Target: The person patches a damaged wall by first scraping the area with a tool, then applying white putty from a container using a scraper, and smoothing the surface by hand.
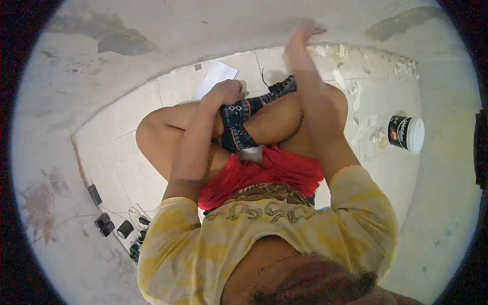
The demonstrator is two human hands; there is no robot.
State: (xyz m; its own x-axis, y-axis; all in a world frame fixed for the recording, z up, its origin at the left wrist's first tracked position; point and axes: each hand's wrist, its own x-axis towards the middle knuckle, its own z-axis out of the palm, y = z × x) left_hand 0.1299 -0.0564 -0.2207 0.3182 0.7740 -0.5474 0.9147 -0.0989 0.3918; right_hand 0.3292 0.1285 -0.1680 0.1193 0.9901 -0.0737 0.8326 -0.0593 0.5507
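Observation:
My left hand (229, 92) rests low over my crossed legs, its fingers curled in; whatever they may hold is hidden. Beside it a white sheet of paper (216, 76) lies on the tiled floor. Just below the hand is a dark patterned sock (236, 119) on my leg, with a dark laced shoe (282, 87) farther right. Stretched far forward, my right hand (304, 31) is at the pale wall (254, 30). Motion smears its fingers, and a small dark reddish shape shows at their tips, too blurred to name.
Pale flakes (355, 91) are scattered on the floor at the right. A black and white tub (399, 131) with a white lid stands by the right wall. Several dark adapters (104, 224) and cables lie along the left wall. Darker patches (127, 43) mark the far wall.

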